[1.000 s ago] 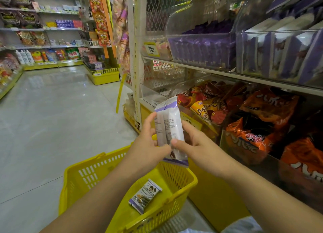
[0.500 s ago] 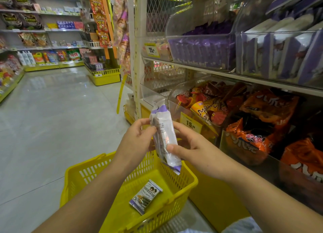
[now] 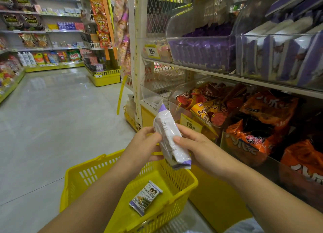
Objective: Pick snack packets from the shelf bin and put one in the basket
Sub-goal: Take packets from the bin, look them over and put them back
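So both hands are on the same thing. The right hand's (image 3: 197, 149) thumb is pressed flat on the front of a crinkly white plastic snack packet with purple ends (image 3: 170, 138), and its other fingers are curled round the back. The left hand's fingers (image 3: 153, 136) are bent and pinching the packet's left edge. The left hand (image 3: 145, 145) sits just beside the right one. The packet is tilted, top end leaning away, and held in the air right above the yellow plastic slotted shopping basket (image 3: 90, 173). Inside the basket, on its floor, lies a small flat white-and-purple packet with a cartoon label (image 3: 146, 199). Up and to the right of the basket is a clear plastic shelf bin (image 3: 176, 28) stuffed with purple packets.
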A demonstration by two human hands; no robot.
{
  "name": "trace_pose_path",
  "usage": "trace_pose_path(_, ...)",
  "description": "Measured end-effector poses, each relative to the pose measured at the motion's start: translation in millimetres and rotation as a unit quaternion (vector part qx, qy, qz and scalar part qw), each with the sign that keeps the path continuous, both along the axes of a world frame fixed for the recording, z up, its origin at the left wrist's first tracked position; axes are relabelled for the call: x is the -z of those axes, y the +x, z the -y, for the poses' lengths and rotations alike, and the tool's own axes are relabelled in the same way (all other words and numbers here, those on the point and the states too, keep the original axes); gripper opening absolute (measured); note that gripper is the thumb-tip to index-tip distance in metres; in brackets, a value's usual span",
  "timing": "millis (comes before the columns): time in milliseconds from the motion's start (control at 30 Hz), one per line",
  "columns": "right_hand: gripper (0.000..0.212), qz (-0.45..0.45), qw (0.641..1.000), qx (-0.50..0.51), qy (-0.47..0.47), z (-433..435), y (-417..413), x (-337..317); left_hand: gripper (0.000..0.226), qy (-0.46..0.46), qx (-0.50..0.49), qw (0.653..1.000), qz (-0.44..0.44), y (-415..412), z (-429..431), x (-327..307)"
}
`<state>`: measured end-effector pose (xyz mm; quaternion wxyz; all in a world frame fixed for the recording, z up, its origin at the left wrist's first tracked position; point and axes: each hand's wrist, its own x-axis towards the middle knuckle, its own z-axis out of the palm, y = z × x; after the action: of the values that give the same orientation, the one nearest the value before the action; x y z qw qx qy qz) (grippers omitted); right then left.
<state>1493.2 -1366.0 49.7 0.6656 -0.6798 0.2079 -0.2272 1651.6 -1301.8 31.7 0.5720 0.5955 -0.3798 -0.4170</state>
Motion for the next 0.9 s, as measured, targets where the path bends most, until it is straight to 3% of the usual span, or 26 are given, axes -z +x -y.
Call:
trace_pose_path(167, 0.038, 0.010, 0.999, 0.019, 0.027, 7, -2, 3, 0.063, -0.030, 0.071, 0.997, -0.014, -11, -3, 3)
trace_pose_path(267, 0.042, 0.022, 0.999, 0.025, 0.034, 8, -1, 3, 0.071, -0.067, 0.124, 0.990, -0.023, -13, -4, 4)
trace_pose_path(400, 0.046, 0.043, 0.997, 0.065, -0.024, 0, -1, -2, 0.049, -0.083, 0.179, 0.969, -0.147, -16, -5, -9)
trace_pose_path(533, 0.050, -0.011, 0.974, 0.124, -0.191, -17, -4, -13, 0.045, -0.094, 0.144, 0.964, -0.203, -26, -5, -22)
trace_pose_path(600, 0.044, -0.027, 0.964, 0.133, -0.229, -24, -12, -20, 0.035, -0.104, 0.116, 0.963, -0.222, -32, -7, -30)
trace_pose_path(767, 0.057, -0.002, 0.958, 0.178, -0.224, -38, -48, -42, 0.034, -0.144, 0.099, 0.944, -0.279, -43, -8, -59)
trace_pose_path(900, 0.050, 0.035, 0.948, 0.206, -0.241, -51, -76, -71, 0.034, -0.178, 0.132, 0.932, -0.287, -77, -6, -83)
